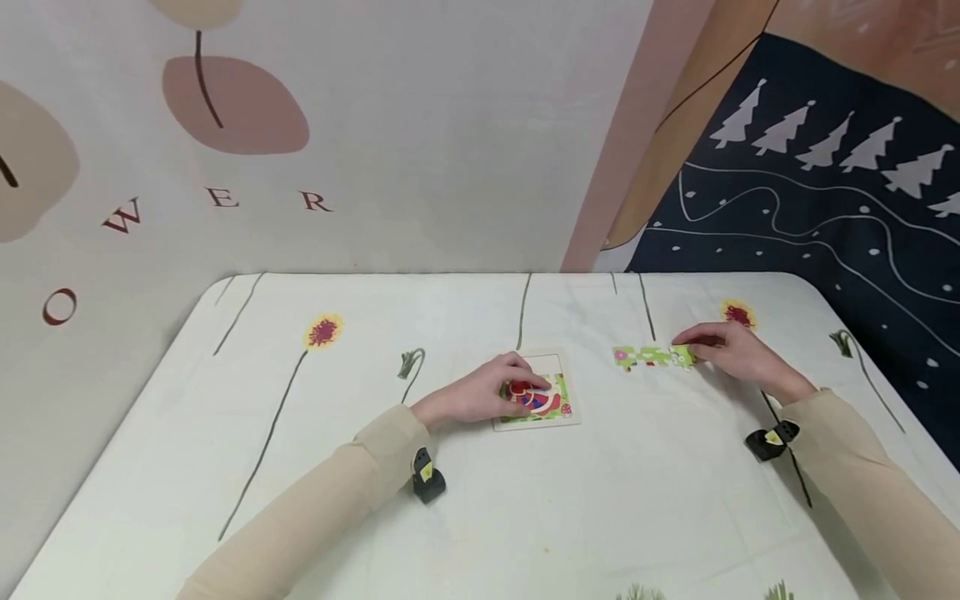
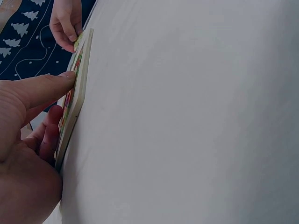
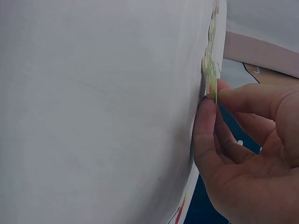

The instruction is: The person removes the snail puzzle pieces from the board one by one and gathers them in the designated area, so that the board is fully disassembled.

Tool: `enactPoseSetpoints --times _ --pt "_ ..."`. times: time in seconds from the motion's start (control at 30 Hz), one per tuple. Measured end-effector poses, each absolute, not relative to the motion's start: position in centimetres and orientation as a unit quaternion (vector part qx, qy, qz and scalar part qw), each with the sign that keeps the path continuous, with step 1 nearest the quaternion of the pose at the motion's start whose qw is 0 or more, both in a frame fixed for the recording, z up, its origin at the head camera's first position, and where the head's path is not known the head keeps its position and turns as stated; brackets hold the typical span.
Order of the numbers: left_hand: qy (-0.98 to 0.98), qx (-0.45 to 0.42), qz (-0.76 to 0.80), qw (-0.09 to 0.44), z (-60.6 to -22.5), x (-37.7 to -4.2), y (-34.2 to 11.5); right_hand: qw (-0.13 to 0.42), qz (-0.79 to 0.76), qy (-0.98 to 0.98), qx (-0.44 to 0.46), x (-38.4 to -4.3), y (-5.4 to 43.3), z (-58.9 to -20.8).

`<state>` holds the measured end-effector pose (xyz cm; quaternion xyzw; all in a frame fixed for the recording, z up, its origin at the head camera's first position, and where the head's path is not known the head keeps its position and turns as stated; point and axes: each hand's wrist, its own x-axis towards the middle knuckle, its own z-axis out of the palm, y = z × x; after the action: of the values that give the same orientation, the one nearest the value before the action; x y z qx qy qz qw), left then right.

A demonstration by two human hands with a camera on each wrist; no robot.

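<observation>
A shallow puzzle board [image 1: 551,364] with a pale frame lies on the table in front of me. Its lower part carries a colourful picture [image 1: 558,404] in red, green and purple. Across that picture rests my left hand [image 1: 491,390], thumb and fingers spread over the pieces and hiding part of them. In the left wrist view, an extended digit presses on the board's face. Further right, my right hand [image 1: 738,354] pinches a green jigsaw piece [image 1: 681,356] between thumb and fingers, as the right wrist view also shows. That piece is at the right end of several green pieces [image 1: 645,357] in a row.
The white tablecloth [image 1: 480,517] has printed flowers and stems. A pale curtain [image 1: 450,150] with letters rises behind the table, and a dark cloth [image 1: 825,217] with white trees hangs at the right. Each wrist wears a small black camera [image 1: 427,477].
</observation>
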<state>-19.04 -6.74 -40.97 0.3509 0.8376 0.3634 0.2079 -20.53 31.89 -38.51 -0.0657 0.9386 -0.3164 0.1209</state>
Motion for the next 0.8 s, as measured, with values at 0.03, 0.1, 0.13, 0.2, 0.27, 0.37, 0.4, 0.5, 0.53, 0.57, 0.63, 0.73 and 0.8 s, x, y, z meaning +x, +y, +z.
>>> enactPoseSetpoints --times 0.03,0.1,0.13,0.2,0.27,0.37,0.4,0.5,0.53,0.57,0.63,0.73,0.8 --pt "0.838 0.351 0.363 0.208 -40.98 -19.04 -6.76 0.121 -0.317 0.938 -0.065 -20.53 31.85 -38.51" --pt "0.838 0.353 0.362 0.206 -40.98 -19.05 -6.77 0.122 -0.319 0.938 -0.063 -20.53 31.85 -38.54" --pt "0.838 0.353 0.361 0.206 -40.97 -19.05 -6.77 0.123 -0.32 0.937 -0.063 -20.52 31.85 -38.55" --pt "0.839 0.353 0.36 0.206 -40.92 -19.03 -6.8 0.125 -0.322 0.937 -0.06 -20.52 31.86 -38.57" --pt "0.839 0.353 0.359 0.206 -40.87 -19.01 -6.82 0.128 -0.323 0.936 -0.056 -20.51 31.86 -38.59" --pt "0.839 0.352 0.359 0.206 -40.86 -18.97 -6.83 0.132 -0.322 0.936 -0.052 -20.45 31.89 -38.61" --pt "0.839 0.352 0.36 0.206 -40.89 -18.97 -6.81 0.134 -0.322 0.936 -0.051 -20.41 31.94 -38.62" --pt "0.839 0.352 0.359 0.208 -41.0 -18.99 -6.74 0.135 -0.32 0.937 -0.05 -20.33 32.09 -38.62" --pt "0.839 0.351 0.359 0.209 -41.03 -19.0 -6.73 0.134 -0.32 0.937 -0.05 -20.31 32.11 -38.6" --pt "0.839 0.351 0.359 0.209 -41.04 -18.99 -6.71 0.132 -0.32 0.937 -0.049 -20.28 32.15 -38.55" --pt "0.84 0.349 0.36 0.208 -41.0 -18.99 -6.68 0.126 -0.322 0.937 -0.049 -20.29 32.26 -38.45" --pt "0.841 0.346 0.363 0.205 -40.85 -18.88 -6.64 0.117 -0.325 0.937 -0.046 -20.27 32.32 -38.31" --pt "0.843 0.345 0.361 0.201 -40.75 -18.77 -6.62 0.116 -0.328 0.936 -0.045 -20.17 32.3 -38.25"
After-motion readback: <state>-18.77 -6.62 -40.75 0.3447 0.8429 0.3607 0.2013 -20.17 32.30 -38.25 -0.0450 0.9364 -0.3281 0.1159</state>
